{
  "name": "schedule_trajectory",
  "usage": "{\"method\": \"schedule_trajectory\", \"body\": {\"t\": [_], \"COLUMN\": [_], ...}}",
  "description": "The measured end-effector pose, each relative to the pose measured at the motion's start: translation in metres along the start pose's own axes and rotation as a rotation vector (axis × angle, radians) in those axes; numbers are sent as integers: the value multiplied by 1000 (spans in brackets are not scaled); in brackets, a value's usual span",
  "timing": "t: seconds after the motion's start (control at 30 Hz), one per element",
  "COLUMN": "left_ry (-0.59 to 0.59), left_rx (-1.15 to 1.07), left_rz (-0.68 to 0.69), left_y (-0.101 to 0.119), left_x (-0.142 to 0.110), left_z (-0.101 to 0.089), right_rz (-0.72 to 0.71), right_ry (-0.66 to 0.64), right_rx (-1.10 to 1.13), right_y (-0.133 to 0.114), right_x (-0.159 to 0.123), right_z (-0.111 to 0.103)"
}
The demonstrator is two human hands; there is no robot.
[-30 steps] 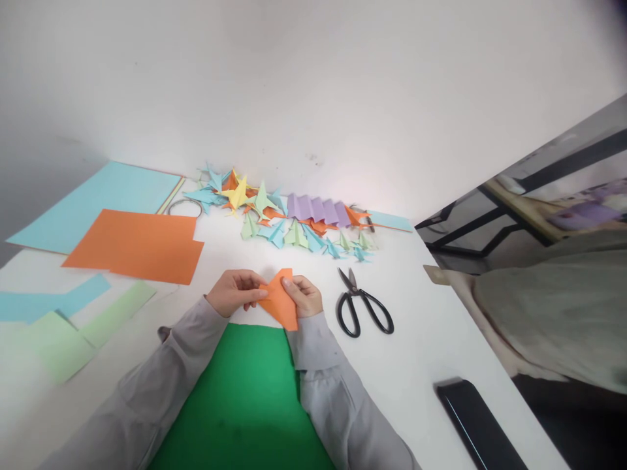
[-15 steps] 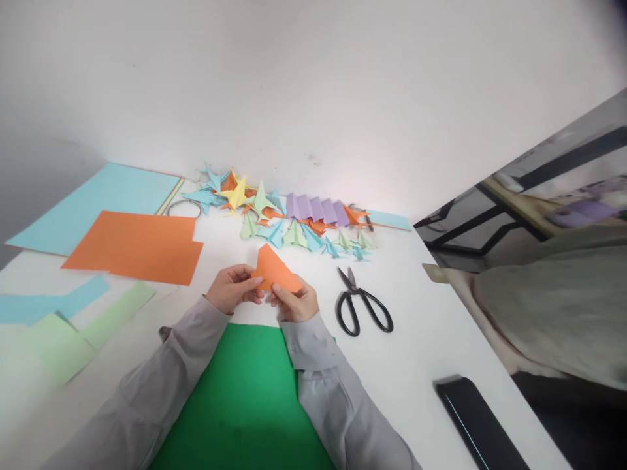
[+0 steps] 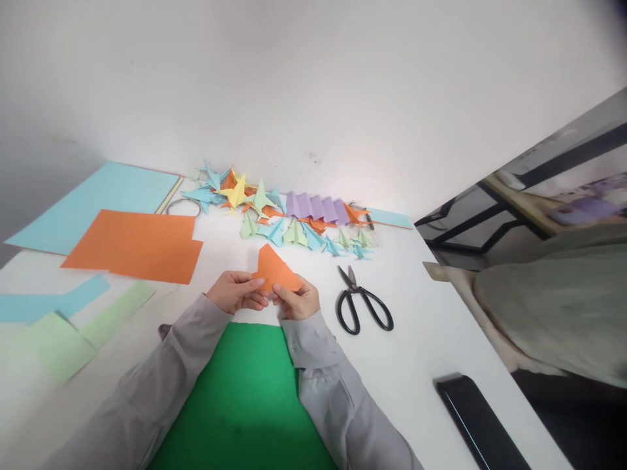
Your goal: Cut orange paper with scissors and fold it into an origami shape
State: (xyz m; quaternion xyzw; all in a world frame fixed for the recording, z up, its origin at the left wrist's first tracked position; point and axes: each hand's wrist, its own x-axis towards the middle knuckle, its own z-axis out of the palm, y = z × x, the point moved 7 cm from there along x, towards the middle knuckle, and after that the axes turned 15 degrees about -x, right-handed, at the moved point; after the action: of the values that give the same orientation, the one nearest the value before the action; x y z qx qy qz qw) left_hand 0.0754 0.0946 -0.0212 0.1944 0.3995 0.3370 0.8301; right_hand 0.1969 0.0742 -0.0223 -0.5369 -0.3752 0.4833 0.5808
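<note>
Between both hands is a folded piece of orange paper (image 3: 273, 264), its pointed end toward the wall. My left hand (image 3: 236, 291) pinches its left corner between thumb and fingers. My right hand (image 3: 300, 299) grips the right side, thumb pressed on the front face. Below the hands lies a green mat (image 3: 249, 391). To the right of my right hand rest black-handled scissors (image 3: 353, 287), blades slightly apart and pointing toward the wall. Beyond the hands is a row of folded paper shapes (image 3: 296, 232) in green, blue and orange.
Orange sheets (image 3: 132, 245) and a large light-blue sheet (image 3: 93, 202) lie at the left, with green strips (image 3: 120, 313) nearer. A pleated purple paper (image 3: 316, 209) is by the wall. A black oblong object (image 3: 480, 421) lies at the front right. Fabric (image 3: 553, 300) hangs beside the table's right edge.
Almost nothing differs. The fingers have shifted very slightly on the orange paper, which stays in both hands at the same spot.
</note>
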Motion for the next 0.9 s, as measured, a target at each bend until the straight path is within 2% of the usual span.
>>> {"method": "schedule_trajectory", "body": {"t": [0.3,0.7,0.9], "left_ry": [34,37,-17], "left_rx": [30,31,59], "left_rz": [4,32,-5], "left_y": [-1,3,2], "left_x": [-1,-1,1], "left_z": [-1,-3,-2], "right_rz": [79,-93,-157], "right_ry": [-21,75,62], "right_rx": [75,-368,-435], "right_y": [5,-15,-17], "right_x": [2,-4,-5], "right_z": [0,-7,-7]}}
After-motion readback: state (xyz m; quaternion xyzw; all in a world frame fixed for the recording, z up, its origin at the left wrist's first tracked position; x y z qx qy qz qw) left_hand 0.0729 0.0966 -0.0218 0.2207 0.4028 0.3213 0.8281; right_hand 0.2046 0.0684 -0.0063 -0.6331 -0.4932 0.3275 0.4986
